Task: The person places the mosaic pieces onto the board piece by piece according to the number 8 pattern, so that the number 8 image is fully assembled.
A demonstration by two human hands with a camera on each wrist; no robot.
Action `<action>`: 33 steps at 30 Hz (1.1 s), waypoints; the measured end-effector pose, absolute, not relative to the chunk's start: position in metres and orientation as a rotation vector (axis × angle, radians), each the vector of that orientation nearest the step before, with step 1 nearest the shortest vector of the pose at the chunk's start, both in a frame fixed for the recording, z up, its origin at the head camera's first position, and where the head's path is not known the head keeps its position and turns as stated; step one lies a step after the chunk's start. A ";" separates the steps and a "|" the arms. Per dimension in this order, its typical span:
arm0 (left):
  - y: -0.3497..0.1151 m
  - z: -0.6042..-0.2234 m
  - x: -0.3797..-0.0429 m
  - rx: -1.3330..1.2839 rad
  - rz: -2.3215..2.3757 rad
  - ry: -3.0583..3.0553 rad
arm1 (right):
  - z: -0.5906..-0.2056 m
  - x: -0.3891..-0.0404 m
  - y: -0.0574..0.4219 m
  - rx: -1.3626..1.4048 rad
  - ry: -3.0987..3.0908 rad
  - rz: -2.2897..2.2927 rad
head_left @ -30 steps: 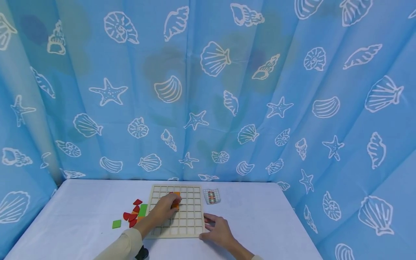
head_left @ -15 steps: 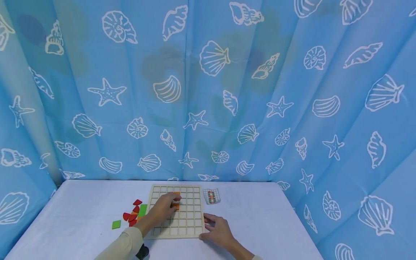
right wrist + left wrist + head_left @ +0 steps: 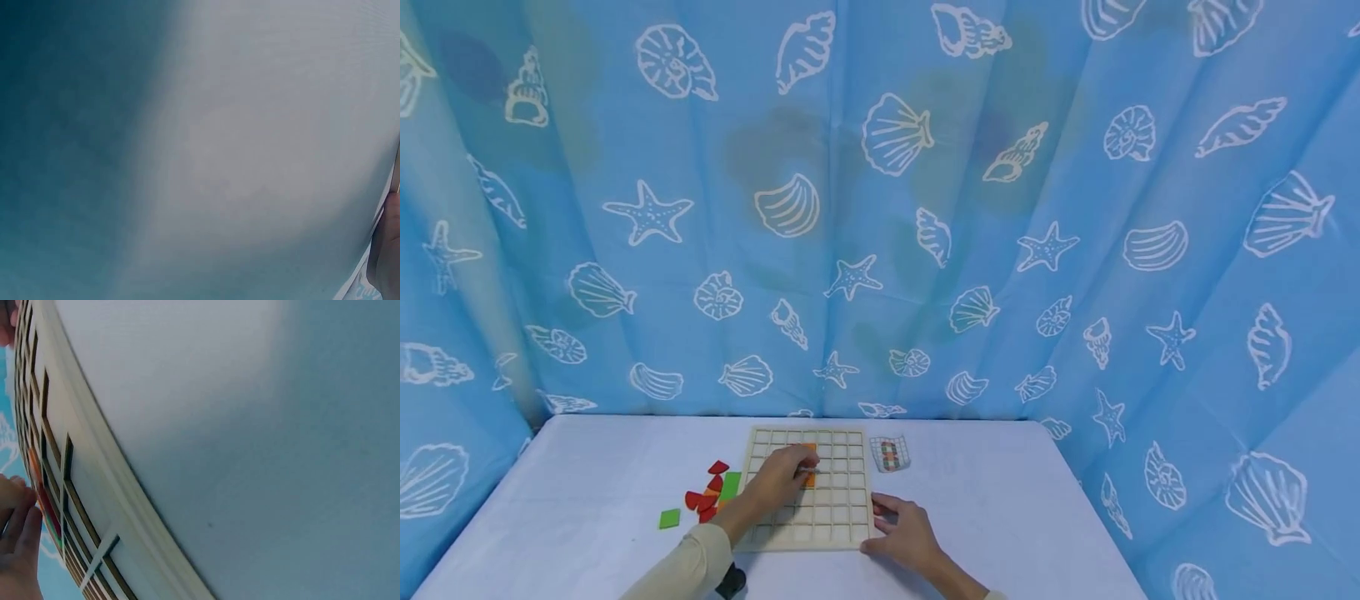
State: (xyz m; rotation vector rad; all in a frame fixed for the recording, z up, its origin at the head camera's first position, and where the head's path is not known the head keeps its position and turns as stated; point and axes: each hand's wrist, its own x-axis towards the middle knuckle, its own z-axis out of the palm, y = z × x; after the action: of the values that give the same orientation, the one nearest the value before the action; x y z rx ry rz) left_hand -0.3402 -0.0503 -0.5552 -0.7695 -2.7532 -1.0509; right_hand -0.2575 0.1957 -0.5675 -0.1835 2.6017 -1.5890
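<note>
The left hand (image 3: 786, 477) is bent over the orange tiles (image 3: 810, 481) on the board (image 3: 842, 507); I can't tell if it pinches one. The right hand (image 3: 906, 533), thumb and fingers spread, touches the board's near right edge. Red pieces (image 3: 707, 514) lie left.

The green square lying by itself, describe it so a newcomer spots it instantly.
On the white table, find the pale grid board beneath the left hand. Left of it lies a red, green and orange cluster. Farther left is the green square, the only piece lying apart from that cluster.
</note>
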 end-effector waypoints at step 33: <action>-0.164 -0.548 -0.338 -0.165 -0.918 -3.006 | -0.573 -0.263 0.195 -0.193 2.595 -1.584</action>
State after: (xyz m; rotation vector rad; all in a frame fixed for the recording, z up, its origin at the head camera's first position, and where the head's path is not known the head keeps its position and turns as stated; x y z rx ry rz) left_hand -0.3383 -0.1645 -0.5482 -0.1653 -3.0057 -0.9179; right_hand -0.2628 0.1947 -0.5729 -0.1933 2.5947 -1.5839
